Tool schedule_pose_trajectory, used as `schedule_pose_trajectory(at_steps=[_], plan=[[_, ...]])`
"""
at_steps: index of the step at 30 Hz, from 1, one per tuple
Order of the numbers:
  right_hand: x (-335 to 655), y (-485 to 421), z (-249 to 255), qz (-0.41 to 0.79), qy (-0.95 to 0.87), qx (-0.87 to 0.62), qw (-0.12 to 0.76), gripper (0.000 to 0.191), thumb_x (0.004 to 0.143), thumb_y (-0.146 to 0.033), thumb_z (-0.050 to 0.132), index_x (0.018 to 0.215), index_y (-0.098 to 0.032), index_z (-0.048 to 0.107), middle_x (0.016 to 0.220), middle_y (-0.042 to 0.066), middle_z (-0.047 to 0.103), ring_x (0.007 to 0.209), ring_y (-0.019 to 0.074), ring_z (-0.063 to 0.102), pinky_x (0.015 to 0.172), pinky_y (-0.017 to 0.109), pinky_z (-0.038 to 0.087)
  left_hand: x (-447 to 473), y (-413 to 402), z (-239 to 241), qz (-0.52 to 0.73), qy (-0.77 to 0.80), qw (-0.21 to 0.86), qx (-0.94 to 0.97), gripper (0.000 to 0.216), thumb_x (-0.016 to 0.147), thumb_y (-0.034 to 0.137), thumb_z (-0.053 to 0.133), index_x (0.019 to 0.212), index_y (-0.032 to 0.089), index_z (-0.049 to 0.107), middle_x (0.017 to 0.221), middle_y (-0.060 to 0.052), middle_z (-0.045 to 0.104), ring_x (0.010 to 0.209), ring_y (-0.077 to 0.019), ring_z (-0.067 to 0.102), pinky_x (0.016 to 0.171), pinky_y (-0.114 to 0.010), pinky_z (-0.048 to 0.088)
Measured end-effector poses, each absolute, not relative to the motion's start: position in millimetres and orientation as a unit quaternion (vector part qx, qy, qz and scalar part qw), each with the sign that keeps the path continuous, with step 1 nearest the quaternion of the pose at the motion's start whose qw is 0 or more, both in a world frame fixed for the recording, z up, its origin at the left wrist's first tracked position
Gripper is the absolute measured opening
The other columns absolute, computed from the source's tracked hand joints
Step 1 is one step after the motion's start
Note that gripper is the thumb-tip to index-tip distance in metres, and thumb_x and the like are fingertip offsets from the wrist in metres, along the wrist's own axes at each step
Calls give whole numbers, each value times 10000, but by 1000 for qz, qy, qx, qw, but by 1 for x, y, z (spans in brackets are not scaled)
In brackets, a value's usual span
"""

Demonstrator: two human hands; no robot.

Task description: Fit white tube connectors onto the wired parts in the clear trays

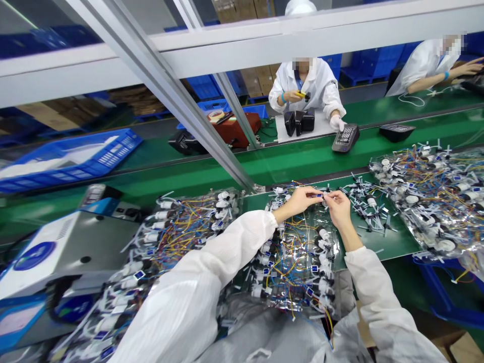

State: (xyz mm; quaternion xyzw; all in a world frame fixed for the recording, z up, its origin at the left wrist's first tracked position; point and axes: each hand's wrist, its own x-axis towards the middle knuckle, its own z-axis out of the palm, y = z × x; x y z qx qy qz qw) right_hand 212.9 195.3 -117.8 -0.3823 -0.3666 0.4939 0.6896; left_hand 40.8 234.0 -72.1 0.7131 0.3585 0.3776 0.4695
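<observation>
My left hand (301, 201) and my right hand (339, 207) meet over the far end of the middle pile, fingertips close together. Both are closed in a pinch on a small part with a dark blue label (319, 196), mostly hidden by my fingers. Beneath them lies a clear plastic sheet (298, 242) with rows of small black-and-white cylindrical parts (323, 234), tangled in yellow, blue and red wires. To the right of my right hand is a loose heap of small white and black tube pieces (365, 199).
More wired parts lie on plastic at left (181, 222) and right (434, 196). A blue-and-white machine (71, 247) stands left. A metal post (170, 96) slants ahead. Beyond the green conveyor (276, 164), a co-worker (302, 85) touches a black display unit (345, 138). Left is a blue crate (113, 151).
</observation>
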Motion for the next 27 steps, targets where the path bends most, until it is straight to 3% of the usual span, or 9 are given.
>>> schedule_pose_trajectory(at_steps=[11, 16, 27], plan=[[216, 194, -124, 415, -460, -432, 655, 310, 759, -451, 851, 763, -226, 638, 797, 21, 697, 800, 196, 676, 794, 355, 554, 34, 235, -60, 318, 306, 240, 865, 225, 916, 320, 752, 1093, 195, 814, 947, -96, 762, 880, -212, 691, 855, -346, 526], [219, 190, -121, 413, -493, -450, 620, 266, 795, -438, 827, 787, -223, 670, 832, 39, 735, 810, 210, 691, 795, 359, 552, 32, 234, -67, 332, 294, 252, 860, 253, 938, 360, 722, 1096, 180, 807, 989, -111, 766, 908, -207, 704, 873, -340, 535], [222, 193, -132, 448, -473, -444, 615, 290, 726, -432, 885, 758, -217, 694, 798, 34, 745, 769, 211, 692, 777, 365, 559, 31, 231, -70, 331, 271, 230, 874, 252, 965, 355, 685, 1100, 182, 809, 983, -118, 764, 899, -206, 703, 851, -346, 549]])
